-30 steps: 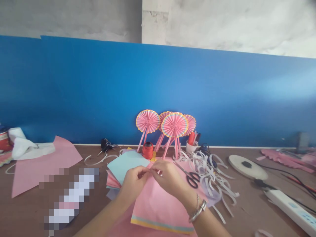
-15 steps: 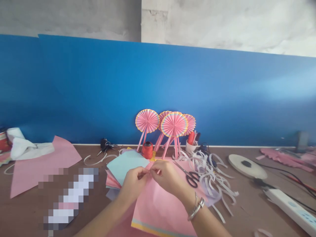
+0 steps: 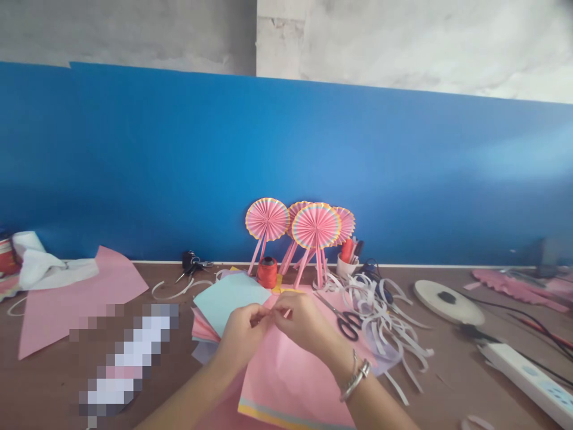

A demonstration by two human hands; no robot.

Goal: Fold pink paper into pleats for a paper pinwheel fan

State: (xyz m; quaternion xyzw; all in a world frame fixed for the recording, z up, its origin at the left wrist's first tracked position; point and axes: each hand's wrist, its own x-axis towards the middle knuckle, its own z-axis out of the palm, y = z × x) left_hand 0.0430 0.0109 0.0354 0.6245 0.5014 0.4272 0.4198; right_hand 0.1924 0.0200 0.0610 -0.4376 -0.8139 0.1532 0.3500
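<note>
Both of my hands meet over the far edge of a pink paper sheet [image 3: 290, 373] lying in front of me on the brown table [image 3: 452, 382]. My left hand [image 3: 242, 337] pinches that edge with thumb and fingers closed. My right hand [image 3: 302, 322], a silver bracelet on its wrist, pinches the same edge just to the right. The sheet has a yellow and blue band along its near edge. A light blue sheet [image 3: 228, 298] tops a stack of coloured paper just behind my left hand.
Pink paper fans [image 3: 313, 227] lean against the blue wall, beside a red thread spool [image 3: 267, 273] and a pen cup [image 3: 347, 263]. Black scissors [image 3: 344, 322] lie among curled white paper strips [image 3: 385, 316]. A power strip [image 3: 528, 373], a round white disc [image 3: 447, 301], another pink sheet [image 3: 76, 295].
Hardly anything differs: my fingers have shifted slightly along the paper's edge, and the view has settled a little lower and left.
</note>
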